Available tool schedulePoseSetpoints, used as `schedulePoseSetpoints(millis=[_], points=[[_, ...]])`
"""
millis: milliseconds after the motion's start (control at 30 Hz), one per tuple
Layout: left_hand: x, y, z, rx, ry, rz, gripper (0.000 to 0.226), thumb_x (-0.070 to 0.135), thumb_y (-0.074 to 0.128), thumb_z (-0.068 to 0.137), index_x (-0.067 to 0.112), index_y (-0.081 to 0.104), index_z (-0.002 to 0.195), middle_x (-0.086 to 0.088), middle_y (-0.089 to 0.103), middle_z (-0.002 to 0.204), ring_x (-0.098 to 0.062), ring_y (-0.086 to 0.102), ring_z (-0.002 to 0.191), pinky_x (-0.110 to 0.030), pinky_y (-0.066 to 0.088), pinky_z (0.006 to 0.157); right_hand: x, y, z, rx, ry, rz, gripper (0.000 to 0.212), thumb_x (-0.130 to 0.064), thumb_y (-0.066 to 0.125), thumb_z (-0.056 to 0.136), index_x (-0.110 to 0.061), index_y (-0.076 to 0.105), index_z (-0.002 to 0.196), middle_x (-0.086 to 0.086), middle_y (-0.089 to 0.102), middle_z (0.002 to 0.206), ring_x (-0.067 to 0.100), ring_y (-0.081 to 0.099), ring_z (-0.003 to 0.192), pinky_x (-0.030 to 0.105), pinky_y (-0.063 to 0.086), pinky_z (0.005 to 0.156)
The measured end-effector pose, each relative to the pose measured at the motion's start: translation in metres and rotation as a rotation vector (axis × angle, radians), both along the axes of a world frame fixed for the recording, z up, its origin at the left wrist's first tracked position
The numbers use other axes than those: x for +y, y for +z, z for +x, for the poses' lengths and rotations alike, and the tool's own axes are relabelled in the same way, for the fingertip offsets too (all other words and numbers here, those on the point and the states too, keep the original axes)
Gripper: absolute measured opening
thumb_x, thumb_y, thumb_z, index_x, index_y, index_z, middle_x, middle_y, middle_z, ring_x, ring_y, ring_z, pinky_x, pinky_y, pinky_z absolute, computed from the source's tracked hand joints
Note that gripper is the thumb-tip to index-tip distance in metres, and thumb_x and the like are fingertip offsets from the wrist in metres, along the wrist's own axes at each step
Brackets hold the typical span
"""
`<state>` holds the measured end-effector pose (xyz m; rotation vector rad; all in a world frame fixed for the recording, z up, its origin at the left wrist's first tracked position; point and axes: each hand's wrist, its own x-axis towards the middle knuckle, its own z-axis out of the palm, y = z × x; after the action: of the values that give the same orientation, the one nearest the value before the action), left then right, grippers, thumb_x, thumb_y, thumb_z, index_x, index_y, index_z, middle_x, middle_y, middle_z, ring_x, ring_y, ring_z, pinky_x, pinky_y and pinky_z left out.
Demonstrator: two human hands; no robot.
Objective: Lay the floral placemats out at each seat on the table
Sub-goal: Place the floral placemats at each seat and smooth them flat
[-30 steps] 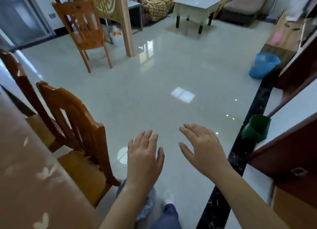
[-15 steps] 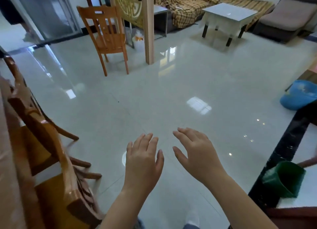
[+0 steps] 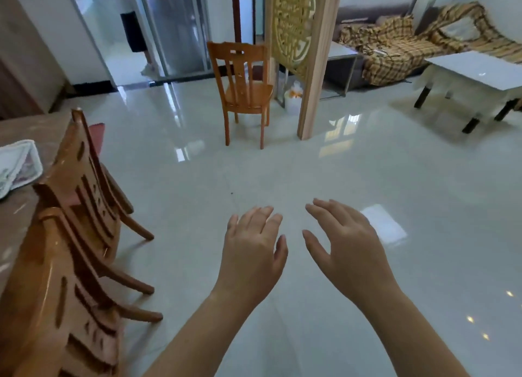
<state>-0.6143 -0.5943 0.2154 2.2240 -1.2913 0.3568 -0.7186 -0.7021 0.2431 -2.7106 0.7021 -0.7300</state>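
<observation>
Placemat is our best reading of the pale, patterned piece at the far left. It lies flat on the brown counter, cut off by the edge of the view, and we cannot tell whether it is one mat or several. It is well apart from both of our hands.

Our left grip is held out over the floor, back upward, with the fingers straight and close together. It holds nothing. Our right grip hangs just beside it without touching it. Its fingers are loosely spread, its thumb stands off to the side, and it is empty too. Both forearms reach in from the bottom of the view.

Two wooden chairs stand along the counter's edge with their backs toward us. The near chair is at the lower left and the second chair is just beyond it. A third chair stands alone on the glossy tiles farther off, beside a wooden post that frames a golden lattice screen. A white bag sits at the foot of the screen.

To the right, a plaid throw covers a sofa, and a low white table stands in front of it. In the doorway behind the third chair we see part of a person in dark clothing.
</observation>
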Motion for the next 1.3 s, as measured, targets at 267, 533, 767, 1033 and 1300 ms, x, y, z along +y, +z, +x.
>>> schedulePoseSetpoints(millis=[267, 533, 767, 1033, 1300], points=[[-0.016, -0.007, 0.086, 0.034, 0.271, 0.041, 0.033, 0.011, 0.069, 0.077, 0.002, 0.062, 0.108, -0.018, 0.065, 0.111, -0.034, 0.059, 0.105, -0.056, 0.043, 0.091, -0.041, -0.011, 0.112, 0.056, 0.232, 0.031, 0.037, -0.019, 0.068, 0.079, -0.008, 0.060, 0.113, 0.010, 0.065, 0.117, 0.031, 0.057, 0.113, 0.050, 0.046, 0.094], [-0.018, -0.020, 0.231, 0.079, 0.465, 0.016, 0.031, 0.013, 0.068, 0.079, 0.002, 0.063, 0.108, -0.017, 0.065, 0.111, -0.033, 0.059, 0.106, -0.056, 0.041, 0.093, -0.047, -0.023, 0.282, 0.104, 0.405, 0.023, 0.035, -0.019, 0.067, 0.080, -0.009, 0.060, 0.113, 0.010, 0.065, 0.116, 0.030, 0.057, 0.112, 0.048, 0.044, 0.093], [0.031, -0.016, 0.362, 0.068, 0.644, -0.008, 0.032, 0.013, 0.068, 0.078, 0.004, 0.063, 0.108, -0.016, 0.065, 0.113, -0.032, 0.058, 0.108, -0.054, 0.037, 0.094, -0.006, -0.017, 0.447, 0.084, 0.613, -0.015, 0.035, -0.021, 0.065, 0.081, -0.010, 0.060, 0.114, 0.009, 0.065, 0.116, 0.029, 0.058, 0.111, 0.044, 0.045, 0.093], [0.104, -0.029, 0.445, 0.180, 0.964, -0.011, 0.030, 0.023, 0.053, 0.088, 0.007, 0.062, 0.112, -0.014, 0.063, 0.118, -0.031, 0.054, 0.114, -0.052, 0.032, 0.100, 0.066, -0.038, 0.568, 0.085, 0.917, -0.048, 0.034, -0.022, 0.069, 0.077, -0.015, 0.061, 0.109, 0.005, 0.069, 0.108, 0.026, 0.063, 0.102, 0.040, 0.050, 0.086], [0.171, -0.040, 0.537, 0.160, 1.256, -0.019, 0.031, 0.008, 0.066, 0.078, 0.007, 0.063, 0.108, -0.013, 0.063, 0.115, -0.031, 0.054, 0.112, -0.053, 0.032, 0.099, 0.148, -0.046, 0.703, 0.081, 1.252, -0.063, 0.031, -0.022, 0.067, 0.078, -0.015, 0.061, 0.108, 0.004, 0.067, 0.111, 0.026, 0.061, 0.105, 0.041, 0.049, 0.089]])
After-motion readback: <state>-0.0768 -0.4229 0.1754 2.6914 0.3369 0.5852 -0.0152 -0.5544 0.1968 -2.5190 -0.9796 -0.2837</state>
